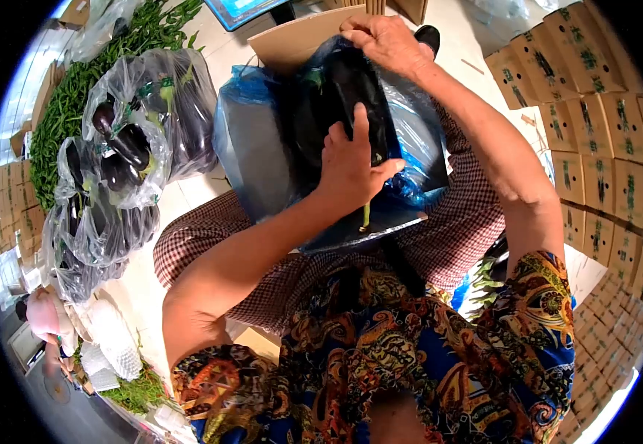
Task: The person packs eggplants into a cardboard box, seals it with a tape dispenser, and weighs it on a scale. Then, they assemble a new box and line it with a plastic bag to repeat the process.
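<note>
Between my legs stands a carton lined with a blue plastic bag (251,126), and dark eggplants (355,78) lie inside it. My left hand (351,159) rests over the eggplants, index finger stretched forward and thumb held out to the side. A green eggplant stem (366,217) shows just below that hand. At the far side of the carton, my right hand (388,43) pinches the bag's upper edge near the raised cardboard flap (299,41). The bottom of the carton is hidden.
Clear bags of eggplants (129,152) stand on the left, beside a long pile of green peppers (70,96). Stacked cartons (595,140) line the right. A blue-framed screen (240,9) is at the top, and another person (44,314) is at the lower left.
</note>
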Tool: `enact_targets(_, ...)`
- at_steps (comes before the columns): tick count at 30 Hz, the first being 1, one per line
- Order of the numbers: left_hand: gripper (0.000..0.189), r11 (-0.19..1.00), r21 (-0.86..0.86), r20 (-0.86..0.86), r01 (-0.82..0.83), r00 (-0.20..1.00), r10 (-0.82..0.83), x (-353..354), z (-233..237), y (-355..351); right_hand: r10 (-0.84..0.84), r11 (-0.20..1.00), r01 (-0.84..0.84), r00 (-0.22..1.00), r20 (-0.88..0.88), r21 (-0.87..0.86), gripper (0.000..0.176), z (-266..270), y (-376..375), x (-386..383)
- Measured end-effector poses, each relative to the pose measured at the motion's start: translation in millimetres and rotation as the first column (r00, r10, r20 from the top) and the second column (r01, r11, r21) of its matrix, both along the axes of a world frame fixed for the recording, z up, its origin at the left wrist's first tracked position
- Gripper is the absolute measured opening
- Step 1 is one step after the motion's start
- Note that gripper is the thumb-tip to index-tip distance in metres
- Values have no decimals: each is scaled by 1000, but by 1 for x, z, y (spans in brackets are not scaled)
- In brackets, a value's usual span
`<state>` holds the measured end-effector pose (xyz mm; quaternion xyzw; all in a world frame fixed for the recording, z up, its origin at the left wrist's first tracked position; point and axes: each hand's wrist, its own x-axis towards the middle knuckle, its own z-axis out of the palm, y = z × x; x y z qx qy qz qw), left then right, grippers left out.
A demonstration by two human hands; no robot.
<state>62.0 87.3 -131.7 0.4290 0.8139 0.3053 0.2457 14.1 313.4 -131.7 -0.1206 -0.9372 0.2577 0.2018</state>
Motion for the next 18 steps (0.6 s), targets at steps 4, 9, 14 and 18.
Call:
enact_targets(4,101,971,-96,-212,219,949,-235,3,20,-32,70,992,-82,991,117,96,25,28,1,27)
enact_targets(9,88,970,-2,-461,243,860,-217,-13,-2,-31,288,956,-287,870,400,-63,22,44,-24,71)
enact_targets(14,72,986,74,-178,151,975,-136,-30,-1,-36,487,858,-500,724,488,-114,28,62,-56,117)
enact_targets(18,46,916,-292,24,274,960,-280,-19,64,-54,509,817,-572,775,375,73,42,64,-74,137)
